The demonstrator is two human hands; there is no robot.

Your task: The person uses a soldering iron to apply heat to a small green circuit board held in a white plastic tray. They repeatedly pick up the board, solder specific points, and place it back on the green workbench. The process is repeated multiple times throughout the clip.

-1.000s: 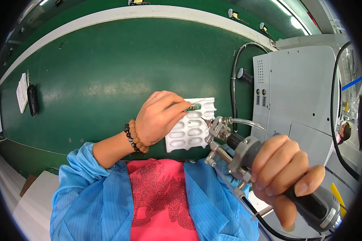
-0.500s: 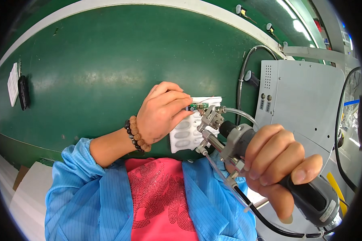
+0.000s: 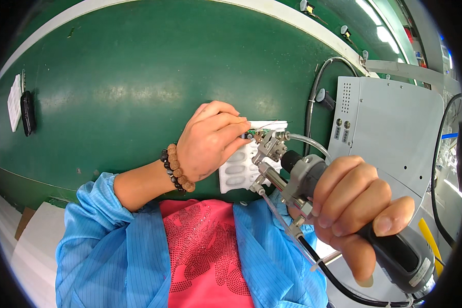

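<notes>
My right hand (image 3: 351, 205) is wrapped round a black-and-grey electric screwdriver (image 3: 395, 256) with a metal head and hoses. Its head slants up and left, with the tip at a small green circuit board (image 3: 262, 132). Whether the tip touches the board is hidden by the metal head. The fingers of my left hand (image 3: 208, 138) are closed on the board's left end, their tips partly covering it. Below the board lies a white moulded tray (image 3: 228, 185) with oval hollows. Thin wires run off the board's upper side.
A grey metal machine box (image 3: 390, 123) stands at the right, a black cable (image 3: 310, 92) looping beside it. At the far left a black oblong object (image 3: 28, 113) lies beside a white piece (image 3: 14, 105). All rest on the green tabletop (image 3: 123, 61).
My left hand has shifted slightly right and up, covering more of the board. The screwdriver's head has moved a little up over the board; my right hand keeps its grip.
</notes>
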